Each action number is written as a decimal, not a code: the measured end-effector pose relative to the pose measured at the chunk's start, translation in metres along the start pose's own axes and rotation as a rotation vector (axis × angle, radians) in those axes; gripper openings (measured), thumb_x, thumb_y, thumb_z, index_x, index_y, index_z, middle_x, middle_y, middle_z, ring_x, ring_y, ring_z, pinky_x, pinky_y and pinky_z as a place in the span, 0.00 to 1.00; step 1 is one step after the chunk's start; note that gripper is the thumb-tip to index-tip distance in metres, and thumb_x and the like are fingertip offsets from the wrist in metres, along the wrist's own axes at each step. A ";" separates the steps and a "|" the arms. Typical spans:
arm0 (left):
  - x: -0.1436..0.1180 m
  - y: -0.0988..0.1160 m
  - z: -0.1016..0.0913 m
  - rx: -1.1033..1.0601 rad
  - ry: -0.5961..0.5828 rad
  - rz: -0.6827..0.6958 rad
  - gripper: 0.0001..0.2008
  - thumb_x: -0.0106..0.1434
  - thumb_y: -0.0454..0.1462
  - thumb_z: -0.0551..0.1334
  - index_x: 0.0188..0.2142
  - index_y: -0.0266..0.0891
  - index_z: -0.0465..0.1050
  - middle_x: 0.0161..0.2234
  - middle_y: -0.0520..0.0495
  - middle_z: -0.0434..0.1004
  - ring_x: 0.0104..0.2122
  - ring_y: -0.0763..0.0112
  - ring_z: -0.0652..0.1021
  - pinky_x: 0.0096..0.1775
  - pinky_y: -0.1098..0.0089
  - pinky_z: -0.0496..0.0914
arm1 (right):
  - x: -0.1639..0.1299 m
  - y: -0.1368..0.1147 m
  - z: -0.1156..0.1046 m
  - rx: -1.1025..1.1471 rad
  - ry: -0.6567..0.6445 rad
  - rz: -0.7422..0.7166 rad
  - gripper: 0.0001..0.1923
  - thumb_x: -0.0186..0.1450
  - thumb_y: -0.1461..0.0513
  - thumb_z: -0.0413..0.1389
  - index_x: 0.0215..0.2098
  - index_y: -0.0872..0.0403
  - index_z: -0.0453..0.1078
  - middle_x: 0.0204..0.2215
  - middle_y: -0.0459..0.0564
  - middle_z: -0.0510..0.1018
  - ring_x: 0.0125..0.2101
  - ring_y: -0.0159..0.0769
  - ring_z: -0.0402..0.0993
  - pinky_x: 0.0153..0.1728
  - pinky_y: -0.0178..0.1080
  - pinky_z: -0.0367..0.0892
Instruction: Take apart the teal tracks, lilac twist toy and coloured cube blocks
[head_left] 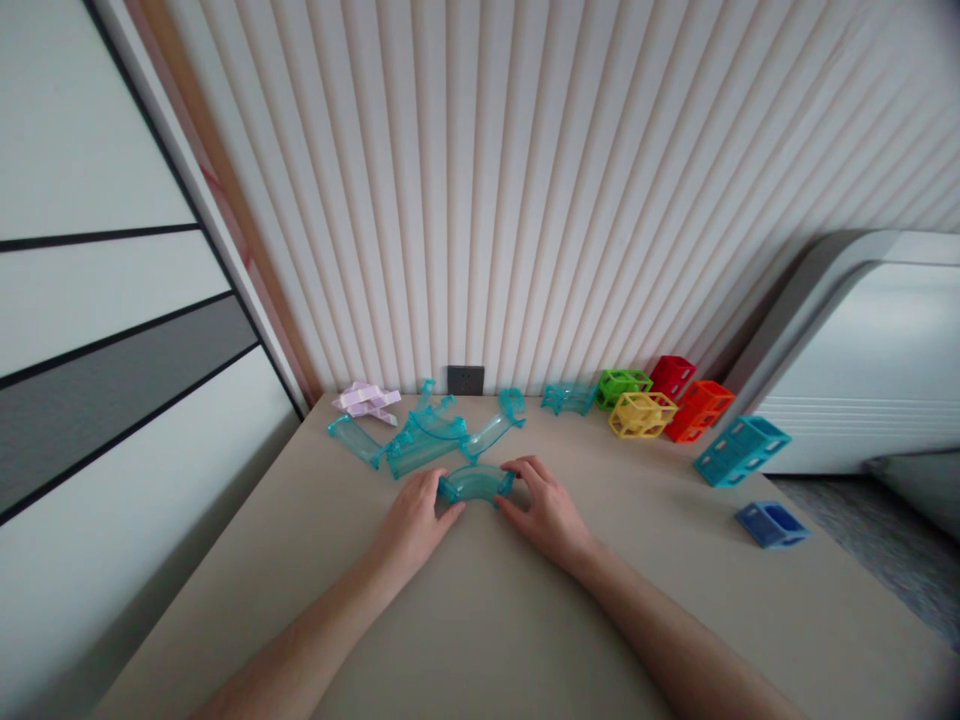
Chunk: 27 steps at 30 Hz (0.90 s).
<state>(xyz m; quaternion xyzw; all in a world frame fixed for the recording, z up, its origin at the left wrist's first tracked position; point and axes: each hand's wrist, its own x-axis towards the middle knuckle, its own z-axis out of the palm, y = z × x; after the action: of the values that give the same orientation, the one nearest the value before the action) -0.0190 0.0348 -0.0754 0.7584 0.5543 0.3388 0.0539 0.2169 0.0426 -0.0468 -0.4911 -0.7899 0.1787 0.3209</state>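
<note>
Two bare hands meet at the centre of the frame on a beige desk (480, 620), and between them lies a short curved track piece (477, 484) of clear teal plastic. Its long axis runs left to right across the picture; the arc bows toward the top of the frame, so both ends turn down toward the person, and its open channel faces up. It rests on the desk, just below the loose pile of teal track pieces (420, 435).

The left hand (414, 522) comes in from the lower left, palm down, forearm slanting up toward the centre; its grip is clamped on the left end of the piece, with the thumb at the near edge. The right hand (546, 512) comes in from the lower right, also palm down, fingers bent over the right end and thumb tucked at the near side, so its grip is likewise closed on the piece. Both wrists sit low, at or near the desk.

Left of the pile, near the wall, lie pale lilac pieces (366, 399). To the upper right stand open-frame blocks close together: a green block (622, 385), a yellow block (642, 414), a red block (671, 375) and an orange block (699, 409). Further right sit a teal frame block (740, 450) and, apart from it, a small blue block (772, 524) at the desk's right edge.
</note>
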 end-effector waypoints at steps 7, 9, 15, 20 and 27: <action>0.000 -0.001 0.001 -0.003 0.009 -0.001 0.20 0.59 0.37 0.68 0.49 0.40 0.68 0.44 0.41 0.80 0.45 0.56 0.81 0.47 0.57 0.76 | -0.001 0.000 0.000 -0.006 -0.035 0.025 0.23 0.64 0.59 0.61 0.57 0.48 0.66 0.50 0.52 0.74 0.48 0.42 0.75 0.50 0.44 0.71; 0.000 -0.001 0.001 0.002 0.003 -0.011 0.21 0.58 0.37 0.68 0.50 0.41 0.68 0.45 0.42 0.80 0.45 0.56 0.81 0.46 0.58 0.76 | -0.001 -0.001 -0.001 -0.010 -0.050 0.034 0.25 0.63 0.59 0.62 0.58 0.47 0.66 0.50 0.52 0.73 0.49 0.42 0.75 0.50 0.44 0.71; 0.001 0.000 0.000 0.026 -0.006 -0.027 0.19 0.58 0.37 0.68 0.49 0.40 0.69 0.43 0.41 0.81 0.44 0.55 0.82 0.45 0.57 0.76 | -0.001 -0.003 -0.001 -0.039 -0.092 0.061 0.28 0.63 0.58 0.63 0.60 0.47 0.64 0.52 0.52 0.73 0.49 0.43 0.75 0.50 0.44 0.70; 0.001 0.002 -0.002 0.052 -0.035 -0.028 0.19 0.58 0.36 0.68 0.48 0.40 0.69 0.42 0.41 0.81 0.43 0.55 0.81 0.45 0.58 0.76 | -0.001 -0.004 0.003 -0.050 -0.080 0.069 0.26 0.64 0.59 0.61 0.59 0.47 0.64 0.49 0.52 0.75 0.48 0.43 0.75 0.49 0.44 0.70; 0.000 0.001 -0.003 0.111 -0.021 -0.002 0.18 0.60 0.38 0.67 0.49 0.40 0.70 0.43 0.41 0.81 0.44 0.55 0.81 0.45 0.59 0.76 | -0.002 -0.005 0.006 -0.091 -0.046 0.069 0.30 0.63 0.59 0.61 0.63 0.46 0.61 0.46 0.51 0.76 0.47 0.43 0.76 0.47 0.43 0.71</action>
<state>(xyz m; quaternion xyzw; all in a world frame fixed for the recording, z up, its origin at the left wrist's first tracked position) -0.0198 0.0336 -0.0728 0.7633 0.5721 0.2996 0.0180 0.2099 0.0391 -0.0485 -0.5278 -0.7870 0.1648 0.2736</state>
